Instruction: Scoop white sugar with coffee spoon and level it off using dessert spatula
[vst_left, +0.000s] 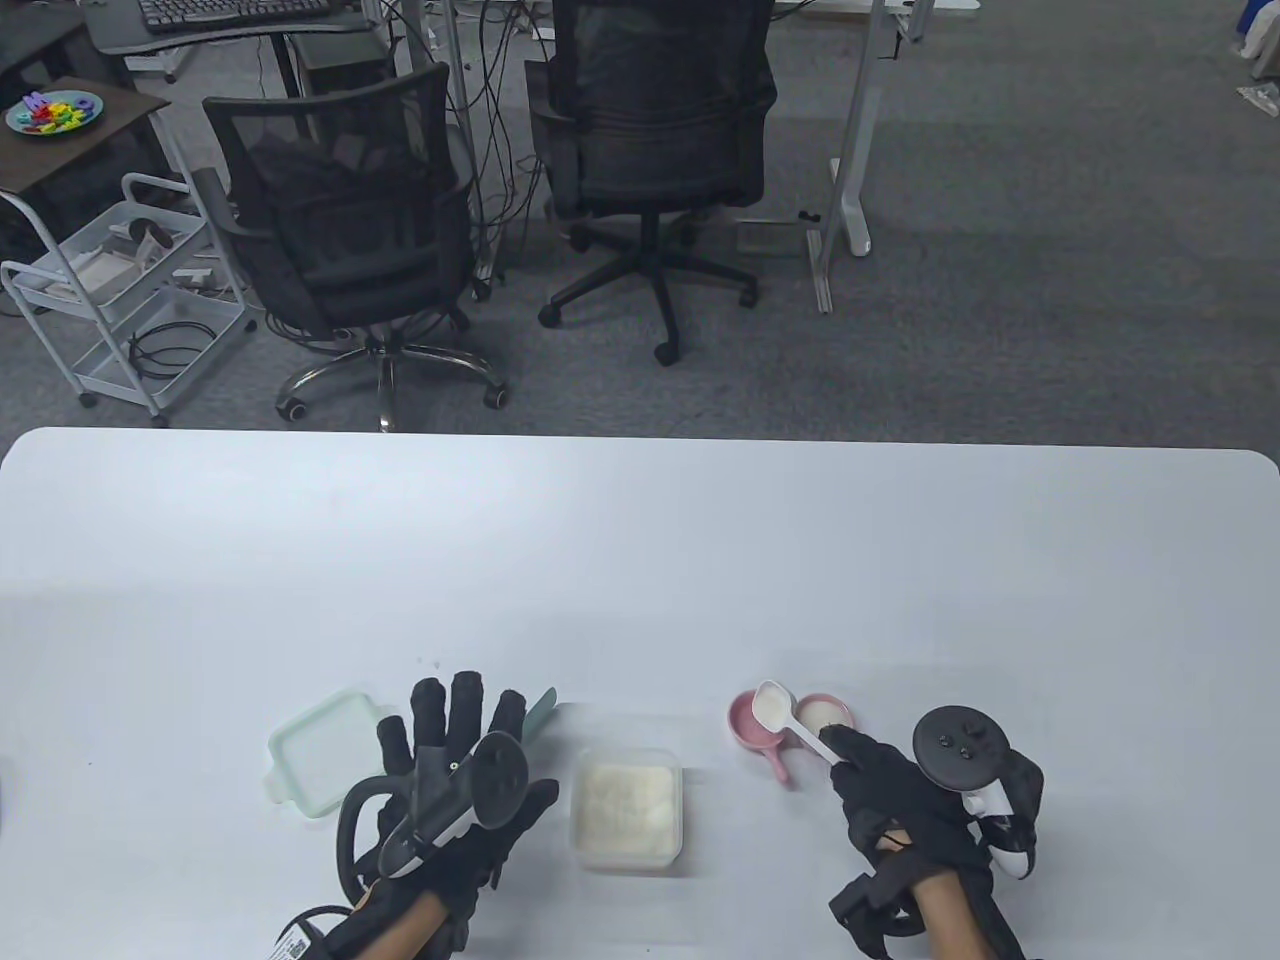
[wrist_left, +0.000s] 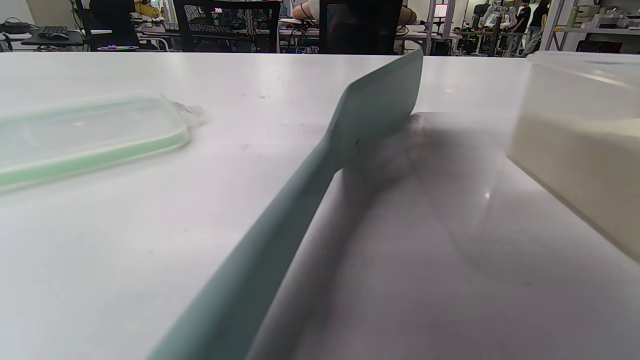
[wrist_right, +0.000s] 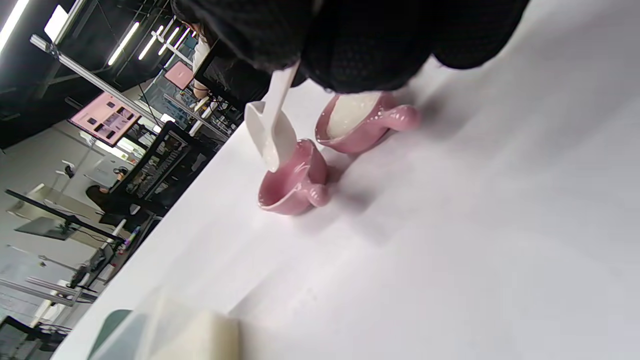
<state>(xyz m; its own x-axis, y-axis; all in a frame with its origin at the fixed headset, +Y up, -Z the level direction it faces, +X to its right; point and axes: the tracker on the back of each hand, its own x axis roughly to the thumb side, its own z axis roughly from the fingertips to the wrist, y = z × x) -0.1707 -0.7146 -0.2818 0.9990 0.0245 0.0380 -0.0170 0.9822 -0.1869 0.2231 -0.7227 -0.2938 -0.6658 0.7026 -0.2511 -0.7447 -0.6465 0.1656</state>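
Note:
My right hand pinches the handle of a white coffee spoon. Its bowl holds white sugar and hangs tilted over a small pink cup. In the right wrist view the spoon dips toward that cup. A second pink cup beside it has sugar in it. My left hand lies with straight fingers over the grey-green dessert spatula; only the blade tip shows. In the left wrist view the spatula slants up off the table. A clear container of sugar stands between my hands.
A mint-green lid lies flat just left of my left hand. The table stretches white and bare toward its far edge. Two office chairs stand on the floor beyond it.

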